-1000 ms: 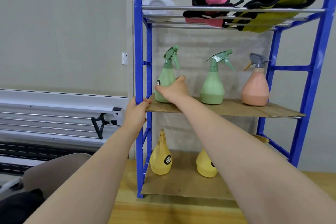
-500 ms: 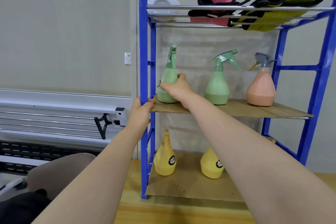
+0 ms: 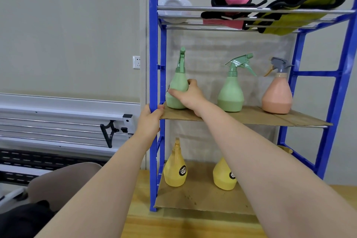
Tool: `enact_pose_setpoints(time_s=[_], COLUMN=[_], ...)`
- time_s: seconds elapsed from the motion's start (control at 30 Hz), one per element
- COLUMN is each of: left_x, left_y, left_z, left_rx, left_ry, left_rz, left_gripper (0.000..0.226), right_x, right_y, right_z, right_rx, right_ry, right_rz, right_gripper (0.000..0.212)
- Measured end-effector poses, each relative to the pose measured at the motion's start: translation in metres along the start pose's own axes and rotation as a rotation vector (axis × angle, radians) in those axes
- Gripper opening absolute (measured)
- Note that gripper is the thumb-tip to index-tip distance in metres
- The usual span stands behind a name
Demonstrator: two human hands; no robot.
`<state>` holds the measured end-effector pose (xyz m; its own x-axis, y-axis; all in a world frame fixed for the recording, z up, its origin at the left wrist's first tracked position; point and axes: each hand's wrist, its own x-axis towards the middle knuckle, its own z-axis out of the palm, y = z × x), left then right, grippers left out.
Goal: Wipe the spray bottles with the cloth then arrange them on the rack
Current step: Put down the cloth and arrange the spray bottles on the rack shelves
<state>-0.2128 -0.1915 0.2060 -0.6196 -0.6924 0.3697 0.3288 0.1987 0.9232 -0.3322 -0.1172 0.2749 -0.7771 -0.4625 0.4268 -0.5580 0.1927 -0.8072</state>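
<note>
my right hand (image 3: 190, 96) wraps round a smooth green bottle (image 3: 177, 91) on the cardboard middle shelf (image 3: 251, 119). my left hand (image 3: 149, 121) grips the blue plastic rack (image 3: 154, 63). i count two green bottles, one pink bottle (image 3: 277, 95) and two yellow bottles (image 3: 174, 170), all pear shaped.

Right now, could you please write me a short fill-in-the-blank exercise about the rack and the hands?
1. The right hand grips a ____ spray bottle.
2. The left hand holds the rack's ____ post.
3. The peach bottle stands on the ____ shelf.
4. Two ____ bottles stand on the bottom shelf.

Missing words: green; blue; middle; yellow
</note>
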Motion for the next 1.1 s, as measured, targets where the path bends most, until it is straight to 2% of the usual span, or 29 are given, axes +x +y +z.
enact_pose_setpoints(time_s=[0.33, 0.67, 1.1], left_x=[0.002, 0.003, 0.001], left_y=[-0.002, -0.003, -0.001], left_z=[-0.002, -0.001, -0.001], left_rx=[0.005, 0.016, 0.018], left_ry=[-0.001, 0.012, -0.002], left_rz=[-0.014, -0.004, 0.007], left_gripper=[0.025, 0.022, 0.02], right_x=[0.008, 0.001, -0.008], right_y=[0.0, -0.003, -0.006], right_z=[0.006, 0.005, 0.0], right_rx=[0.007, -0.08, -0.063], right_ry=[-0.062, 0.007, -0.046], right_rz=[-0.012, -0.052, -0.041], right_gripper=[0.073, 0.064, 0.072])
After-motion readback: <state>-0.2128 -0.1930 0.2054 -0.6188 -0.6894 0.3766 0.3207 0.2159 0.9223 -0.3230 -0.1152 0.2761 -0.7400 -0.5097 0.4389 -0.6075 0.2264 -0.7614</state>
